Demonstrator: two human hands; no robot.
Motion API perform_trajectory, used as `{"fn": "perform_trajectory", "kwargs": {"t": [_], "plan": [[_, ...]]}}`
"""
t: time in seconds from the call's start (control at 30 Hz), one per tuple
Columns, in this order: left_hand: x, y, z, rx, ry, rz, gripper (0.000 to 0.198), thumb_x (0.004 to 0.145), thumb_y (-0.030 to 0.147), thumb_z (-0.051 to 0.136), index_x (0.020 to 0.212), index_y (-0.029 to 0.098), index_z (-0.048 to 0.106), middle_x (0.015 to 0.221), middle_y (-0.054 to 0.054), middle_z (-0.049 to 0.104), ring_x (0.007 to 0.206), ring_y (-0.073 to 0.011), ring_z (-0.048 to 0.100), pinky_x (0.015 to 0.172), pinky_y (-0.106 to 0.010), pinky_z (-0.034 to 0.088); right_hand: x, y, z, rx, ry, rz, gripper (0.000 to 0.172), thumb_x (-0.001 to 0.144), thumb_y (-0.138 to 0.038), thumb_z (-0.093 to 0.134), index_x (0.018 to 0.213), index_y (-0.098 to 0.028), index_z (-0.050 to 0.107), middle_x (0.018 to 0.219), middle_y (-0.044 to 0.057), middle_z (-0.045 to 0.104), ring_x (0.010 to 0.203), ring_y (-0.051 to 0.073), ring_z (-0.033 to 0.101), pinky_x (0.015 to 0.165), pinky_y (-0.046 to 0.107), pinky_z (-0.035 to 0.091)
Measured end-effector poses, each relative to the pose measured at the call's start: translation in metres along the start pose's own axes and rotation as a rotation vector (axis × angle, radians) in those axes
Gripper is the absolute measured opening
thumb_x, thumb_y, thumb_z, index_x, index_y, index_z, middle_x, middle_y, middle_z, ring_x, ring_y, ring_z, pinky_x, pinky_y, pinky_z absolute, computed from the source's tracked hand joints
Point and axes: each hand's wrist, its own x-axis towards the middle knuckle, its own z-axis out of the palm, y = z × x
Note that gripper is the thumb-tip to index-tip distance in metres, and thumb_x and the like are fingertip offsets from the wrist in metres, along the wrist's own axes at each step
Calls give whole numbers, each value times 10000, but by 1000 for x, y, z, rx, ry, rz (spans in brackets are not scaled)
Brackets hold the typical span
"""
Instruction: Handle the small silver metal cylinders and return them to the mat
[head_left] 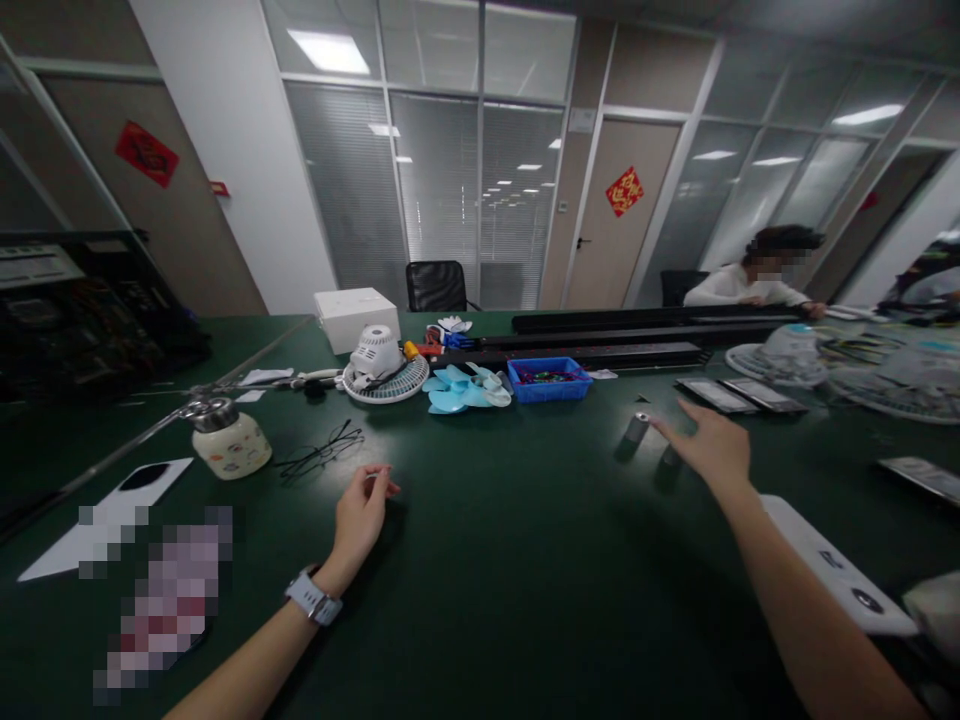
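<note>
My right hand (pixel 712 440) reaches over the table with thumb and forefinger apart. One fingertip is right beside a small grey metal cylinder (pixel 637 428), which stands upright; whether they touch I cannot tell. Partly behind that hand is a second dark cylinder (pixel 670 456). My left hand (pixel 364 512), with a watch (pixel 313 597) on its wrist, hovers low over or rests on the table, fingers curled together. Anything inside those fingers is hidden or too small to make out. Folded black glasses (pixel 319 452) lie to the left of it.
Behind are a blue bin (pixel 550 380) of small parts, blue fan blades (pixel 457 388), a fan head (pixel 379 365) and a white box (pixel 356 318). A cream jar (pixel 231 440) stands left. A white device (pixel 832 570) lies under my right forearm. Another person (pixel 739 285) sits far right.
</note>
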Motion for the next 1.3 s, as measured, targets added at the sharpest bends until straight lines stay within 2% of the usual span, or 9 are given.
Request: {"fn": "perform_trajectory", "kwargs": {"t": [0.07, 0.2, 0.37, 0.47, 0.67, 0.77, 0.87, 1.0, 1.3], "plan": [[-1, 2, 0, 7, -5, 6, 354, 800, 522, 498, 918, 200, 584, 659, -15, 669, 665, -213, 645, 652, -315, 456, 9, -16, 8, -63, -121, -75, 712, 777, -653, 493, 1252, -131, 585, 1067, 169, 679, 1026, 293, 598, 920, 408, 357], [-3, 4, 1, -8, 0, 23, 339, 792, 505, 505, 914, 201, 593, 650, -11, 669, 659, -212, 651, 658, -313, 456, 30, -30, 26, -179, -312, -83, 480, 791, -542, 544, 1102, -204, 683, 962, 128, 717, 972, 284, 627, 973, 463, 284], [-6, 3, 3, 27, -46, 34, 332, 807, 501, 500, 912, 204, 603, 652, -7, 675, 640, -212, 654, 637, -308, 448, 50, -19, 31, -149, -369, -73, 426, 734, -539, 594, 1000, -232, 726, 920, 109, 727, 864, 281, 660, 749, 375, 419], [-11, 8, 8, 10, -79, 75, 320, 825, 485, 496, 923, 207, 620, 675, -12, 681, 648, -207, 649, 628, -301, 446, 47, -32, 25, -89, -368, -146, 403, 696, -533, 625, 932, -227, 742, 849, 87, 733, 802, 265, 670, 653, 324, 437], [-22, 35, 31, 19, -238, 279, 354, 836, 459, 539, 1081, 237, 666, 938, -62, 698, 814, -222, 623, 695, -323, 468, -25, -150, 6, 482, -347, -471, 426, 733, -547, 616, 1038, -261, 700, 777, 9, 718, 769, 199, 657, 736, 322, 464], [-24, 41, 40, 9, -277, 369, 343, 838, 440, 557, 1111, 267, 672, 1040, -71, 688, 939, -241, 599, 764, -350, 480, -71, -214, -2, 716, -346, -531, 475, 718, -477, 666, 1149, -280, 632, 801, -12, 703, 838, 206, 638, 818, 368, 453], [-23, 37, 40, 20, -324, 421, 273, 851, 413, 554, 1044, 300, 709, 1002, -54, 707, 940, -240, 597, 802, -367, 479, -102, -251, -4, 874, -373, -543, 482, 721, -338, 668, 1191, -262, 590, 927, 10, 693, 867, 195, 628, 834, 364, 466], [-21, 34, 38, 22, -301, 358, 263, 830, 409, 589, 1032, 300, 717, 958, -51, 717, 859, -233, 615, 738, -352, 488, -115, -261, 4, 966, -390, -582, 556, 687, -270, 684, 1223, -242, 542, 1164, 52, 626, 1020, 220, 595, 902, 390, 463], [-16, 47, 53, -59, -405, 422, 192, 844, 365, 606, 946, 266, 735, 977, -30, 712, 958, -195, 606, 866, -341, 466, -116, -257, 25, 1078, -399, -609, 660, 665, -237, 715, 1275, -254, 464, 1259, 40, 580, 1117, 203, 569, 968, 381, 451]]}}
